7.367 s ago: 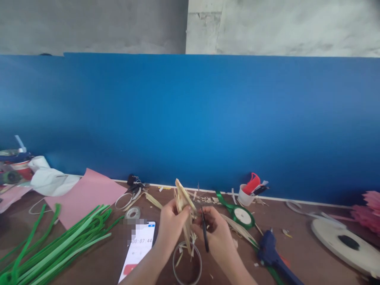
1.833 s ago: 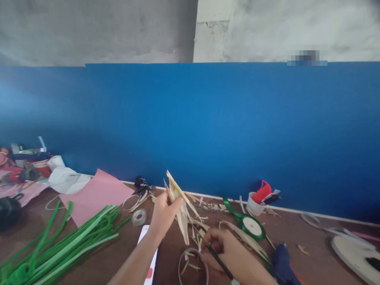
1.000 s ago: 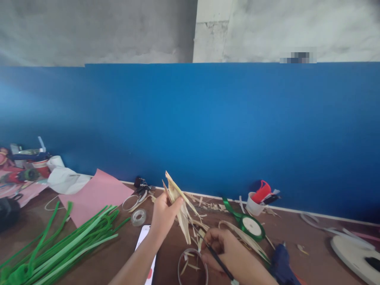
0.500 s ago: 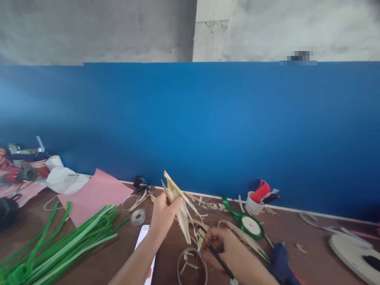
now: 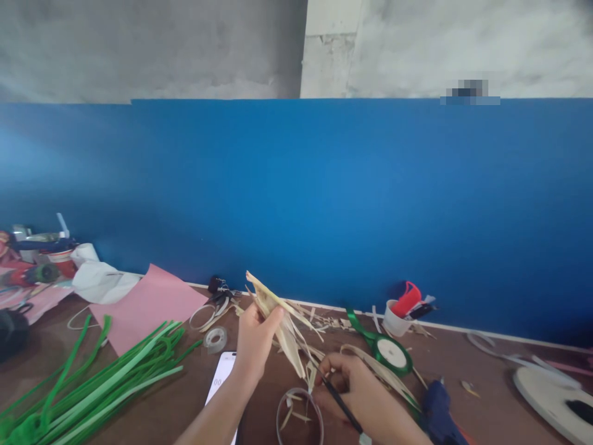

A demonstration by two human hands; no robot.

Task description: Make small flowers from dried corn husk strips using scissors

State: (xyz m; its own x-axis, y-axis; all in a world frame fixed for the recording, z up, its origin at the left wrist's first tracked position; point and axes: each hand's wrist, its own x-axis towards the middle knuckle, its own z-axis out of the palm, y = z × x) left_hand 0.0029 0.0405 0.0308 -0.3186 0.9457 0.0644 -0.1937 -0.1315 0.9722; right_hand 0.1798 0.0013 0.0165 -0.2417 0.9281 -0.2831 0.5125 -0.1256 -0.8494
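Note:
My left hand (image 5: 258, 339) pinches a folded piece of pale dried corn husk (image 5: 288, 345), with its pointed top sticking up past the fingers and loose strips trailing to the lower right. In my right hand (image 5: 345, 383) is a slim black-handled tool (image 5: 340, 403), its thin tip up by the husk's lower end. The exact kind of tool cannot be made out. Just below both hands lies a clear round ring-like container (image 5: 301, 390) with husk scraps in it. Under my left forearm a phone (image 5: 220, 377) lies on the table, partly covered.
Green fuzzy stems (image 5: 125, 374) and pink paper (image 5: 151, 309) lie left, near a tape roll (image 5: 215, 340). To the right are a green ribbon spool (image 5: 393, 353), a blue glue gun (image 5: 438, 408), a white cup of tools (image 5: 396, 322) and a white reel (image 5: 546, 395). A blue partition (image 5: 296, 185) stands behind.
The husk in my left hand has tilted, its top shifting slightly left and down and its lower end rightward. My right hand keeps its hold on the black tool, barely moved.

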